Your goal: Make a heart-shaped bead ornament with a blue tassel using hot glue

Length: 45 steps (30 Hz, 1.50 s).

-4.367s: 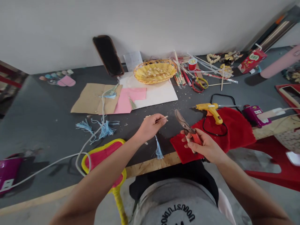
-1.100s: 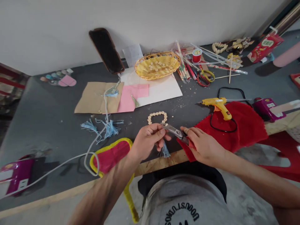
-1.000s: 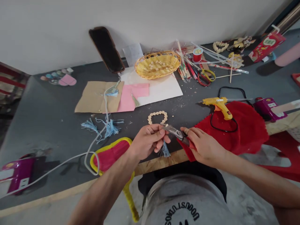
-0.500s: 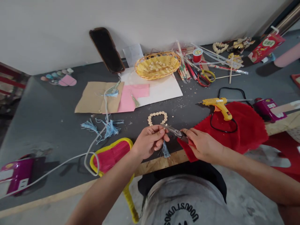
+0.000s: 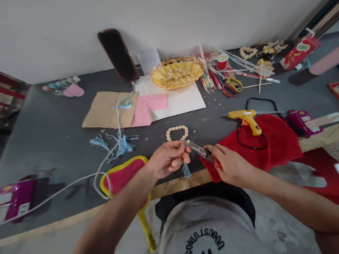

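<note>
From my remote post I survey the dark tabletop [image 5: 63,123], left to right. At the far left sits a purple box [image 5: 19,194], crossed by a pale cable [image 5: 71,184]. Next come a brown sheet [image 5: 108,111] and, in front of it, blue tassels [image 5: 122,144]; nearer the edge lies a pink panel [image 5: 122,176] with a yellow rim, partly covered by the left forearm. The left hand [image 5: 169,159] is closed in a pinch around a small pale piece [image 5: 188,141] (mostly hidden, so I cannot tell its shape) at the tip of the cutters. A cream beaded loop [image 5: 178,128] lies just beyond these fingertips, and a single blue tassel [image 5: 186,171] shows below them. The cutters [image 5: 198,148] slant between the two hands, their red handles wrapped in the right hand [image 5: 231,163], which grips firmly. To its right, a red cloth [image 5: 280,148] spreads toward the table edge, a yellow glue gun [image 5: 245,116] resting partly on it, its nozzle directed left.
</note>
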Each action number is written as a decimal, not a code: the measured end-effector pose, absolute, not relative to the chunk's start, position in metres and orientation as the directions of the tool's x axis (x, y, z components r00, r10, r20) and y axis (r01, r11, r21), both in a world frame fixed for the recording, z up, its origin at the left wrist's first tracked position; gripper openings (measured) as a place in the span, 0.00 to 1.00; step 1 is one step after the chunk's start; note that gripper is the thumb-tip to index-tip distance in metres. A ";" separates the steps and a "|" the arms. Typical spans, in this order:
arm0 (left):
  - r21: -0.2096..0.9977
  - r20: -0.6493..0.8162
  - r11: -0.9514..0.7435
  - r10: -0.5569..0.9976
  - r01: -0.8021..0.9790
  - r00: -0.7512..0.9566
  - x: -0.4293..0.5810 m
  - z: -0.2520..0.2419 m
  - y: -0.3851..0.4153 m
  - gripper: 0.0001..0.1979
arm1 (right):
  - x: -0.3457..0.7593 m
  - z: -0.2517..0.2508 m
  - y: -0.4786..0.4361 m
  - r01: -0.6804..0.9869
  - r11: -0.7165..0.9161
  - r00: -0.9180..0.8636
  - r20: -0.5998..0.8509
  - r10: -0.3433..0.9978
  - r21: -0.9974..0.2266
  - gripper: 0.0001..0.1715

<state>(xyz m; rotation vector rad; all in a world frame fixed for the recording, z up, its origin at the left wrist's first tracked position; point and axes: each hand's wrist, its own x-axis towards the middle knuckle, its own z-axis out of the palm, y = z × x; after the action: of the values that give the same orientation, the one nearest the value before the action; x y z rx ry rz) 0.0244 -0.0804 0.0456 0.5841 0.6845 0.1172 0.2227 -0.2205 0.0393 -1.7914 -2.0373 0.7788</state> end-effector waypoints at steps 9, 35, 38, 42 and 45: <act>0.564 -0.581 0.826 0.387 0.010 0.716 0.033 0.039 -0.085 0.19 | 0.226 0.039 -0.212 0.800 -0.008 -0.153 -0.217 0.964 -0.600 0.25; 0.497 -0.567 0.866 0.288 0.042 0.772 0.040 0.036 -0.073 0.04 | 0.228 0.041 -0.210 0.772 -0.129 -0.087 -0.305 0.948 -0.622 0.27; 0.515 -0.544 0.856 0.286 0.045 0.789 0.039 0.034 -0.072 0.05 | 0.234 0.042 -0.206 0.745 -0.124 -0.122 -0.317 0.941 -0.656 0.25; 0.532 -0.520 0.845 0.284 0.045 0.806 0.036 0.031 -0.071 0.08 | 0.240 0.047 -0.204 0.694 -0.104 -0.173 -0.304 0.937 -0.713 0.23; 0.561 -0.516 0.825 0.293 0.059 0.805 0.036 0.032 -0.071 0.11 | 0.241 0.048 -0.204 0.683 -0.101 -0.177 -0.298 0.938 -0.723 0.24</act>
<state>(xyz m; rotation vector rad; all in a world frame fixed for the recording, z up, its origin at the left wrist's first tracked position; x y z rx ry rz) 0.0363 -0.0715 0.0317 0.5956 0.6309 0.1331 0.2406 -0.2041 0.0485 -1.7788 -1.8647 1.1582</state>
